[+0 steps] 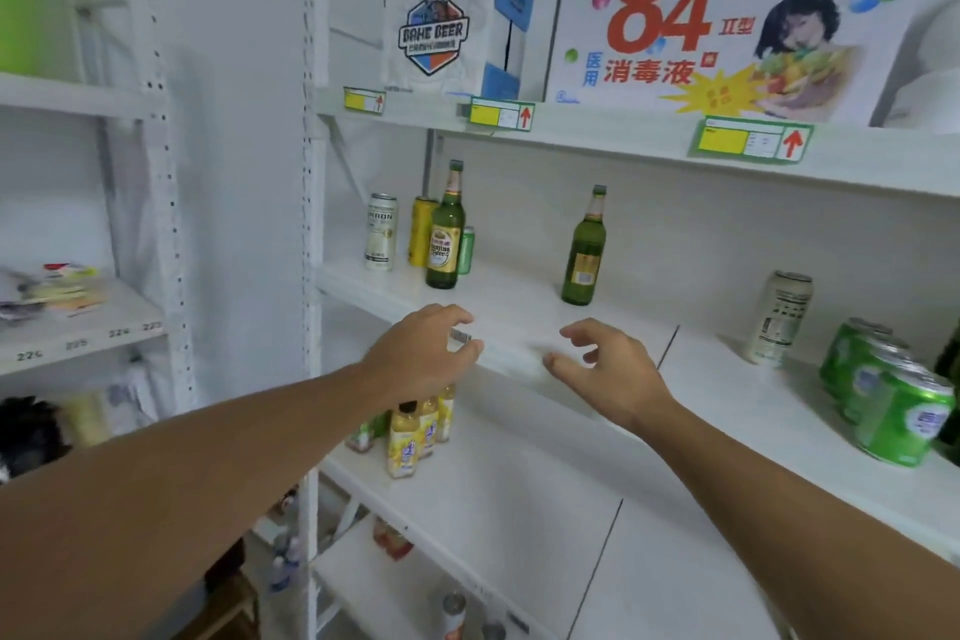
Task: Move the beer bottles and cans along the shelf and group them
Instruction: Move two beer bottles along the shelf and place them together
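On the middle shelf (pixel 519 312), a white can (pixel 381 232), a yellow can (pixel 422 229), a small green can (pixel 466 249) and a green beer bottle (pixel 445 236) stand grouped at the far left. A second green bottle (pixel 584 254) stands alone further right. A tall white can (pixel 777 319) and several green cans (pixel 888 390) sit at the right. My left hand (pixel 423 353) hovers at the shelf's front edge, fingers curled, holding nothing. My right hand (pixel 608 369) is beside it, fingers spread, empty.
The top shelf carries a Bahe Beer box (pixel 441 28) and a large "84" carton (pixel 717 20). Yellow drink bottles (pixel 410 436) stand on the shelf below. A dark bottle (pixel 950 358) shows at the right edge. Another rack with packets (pixel 57 291) is on the left.
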The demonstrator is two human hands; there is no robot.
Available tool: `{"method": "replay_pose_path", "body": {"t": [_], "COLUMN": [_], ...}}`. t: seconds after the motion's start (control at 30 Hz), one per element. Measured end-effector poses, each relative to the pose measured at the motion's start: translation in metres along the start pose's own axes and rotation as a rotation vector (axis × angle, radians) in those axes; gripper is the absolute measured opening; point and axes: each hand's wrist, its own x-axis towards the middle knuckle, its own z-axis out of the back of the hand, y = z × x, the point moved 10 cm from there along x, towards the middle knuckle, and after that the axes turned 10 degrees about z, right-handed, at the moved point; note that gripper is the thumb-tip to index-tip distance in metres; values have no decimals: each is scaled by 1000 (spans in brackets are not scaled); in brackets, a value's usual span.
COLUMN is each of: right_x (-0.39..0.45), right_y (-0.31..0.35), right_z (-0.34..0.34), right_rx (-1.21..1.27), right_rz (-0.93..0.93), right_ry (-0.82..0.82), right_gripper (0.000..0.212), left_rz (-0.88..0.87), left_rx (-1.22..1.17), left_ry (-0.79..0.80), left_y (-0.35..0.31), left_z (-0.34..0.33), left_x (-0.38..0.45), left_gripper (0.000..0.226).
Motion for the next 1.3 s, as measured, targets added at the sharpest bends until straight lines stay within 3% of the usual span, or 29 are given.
{"method": "replay_pose_path", "body": {"t": [0.27, 0.47, 0.6, 0.77, 1.0, 1.07, 1.17, 1.23, 1.3], "right_x": [69, 124, 160, 197, 233, 245, 263, 273, 284], "right_y": [-8, -68, -111, -159, -210, -224, -246, -258, -260], "right_z": [-30, -23, -26, -40, -44, -42, -39, -39, -41], "right_rx": [110, 152, 173, 236, 294, 336, 336, 371, 424], "right_rz": [37, 1, -20, -68, -241, -312, -385, -429, -421], "right_ry": [12, 2, 9, -4, -121, -197, -302, -339, -329], "right_gripper": [59, 61, 66, 52, 25, 33, 75, 106, 118], "left_rz": [103, 94, 69, 114, 304, 364, 411, 442, 420], "left_rx": [55, 98, 138, 119, -179, -259, -284, -320, -390], "left_ry": [-53, -86, -70, -108, -337, -384, -380, -370, -386], "left_y": [39, 10, -13, -9, 38, 50, 70, 82, 87], "left_z": [16, 8, -17, -43, -39, -37, -45, -49, -47], "left_x": [37, 100, 141, 187, 234, 245, 268, 285, 302], "left_gripper": [54, 55, 43, 37, 33, 48, 91, 103, 107]}}
